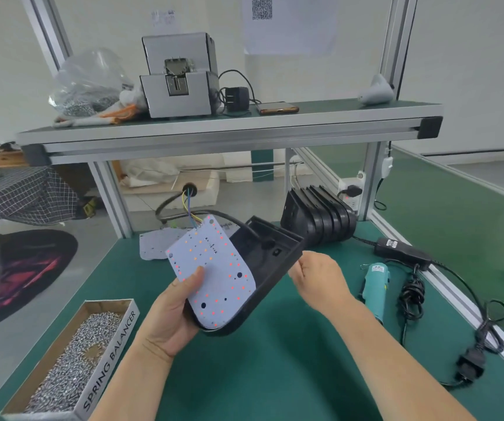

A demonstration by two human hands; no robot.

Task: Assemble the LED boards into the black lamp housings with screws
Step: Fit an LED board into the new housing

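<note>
LED board (pixel 214 268) and housing (pixel 270 264) are gripped at the lower end by the left hand (pixel 171 314); the right hand (pixel 317 278), curled, contents unclear, is held beside the right rim

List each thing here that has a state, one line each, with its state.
LED board: tilted, lower end in housing.
black lamp housing: open, lifted off table.
left hand: grips board and housing.
right hand: fingers curled beside housing rim.
screw box: open, holding screws.
electric screwdriver: lying on table.
stacked housings: nested, on their side.
</note>
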